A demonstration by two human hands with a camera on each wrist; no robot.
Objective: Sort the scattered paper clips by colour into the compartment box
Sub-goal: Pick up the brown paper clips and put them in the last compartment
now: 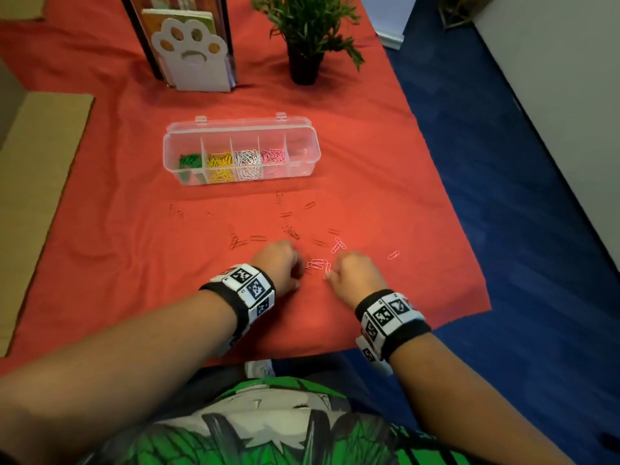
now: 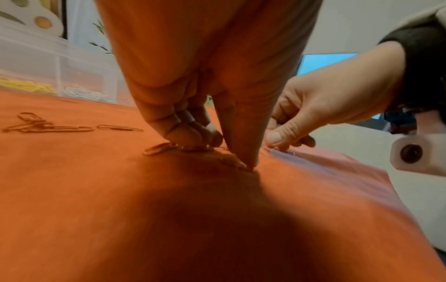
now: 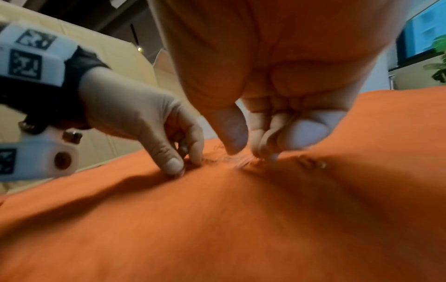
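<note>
A clear compartment box (image 1: 303, 129) stands open on the red cloth, holding green, yellow, white and pink clips in separate cells; its rightmost cell looks bare. Red clips (image 1: 258, 237) and pink clips (image 1: 338, 245) lie scattered in front of it. My left hand (image 1: 300, 270) curls down on the cloth, thumb and fingertips (image 2: 193, 137) pinching at clips (image 2: 159, 148). My right hand (image 1: 330, 271) faces it, its thumb and curled fingers (image 3: 306, 131) pinching a small pink bunch (image 1: 317, 264) against the cloth (image 3: 243, 164). Clip colours are unclear in the wrist views.
A potted plant (image 1: 307, 38) and a paw-shaped paper holder (image 1: 191, 55) stand behind the box. Cardboard (image 1: 37, 182) lies along the left. The cloth's right edge drops to blue floor (image 1: 503, 196). One pink clip (image 1: 393, 255) lies apart to the right.
</note>
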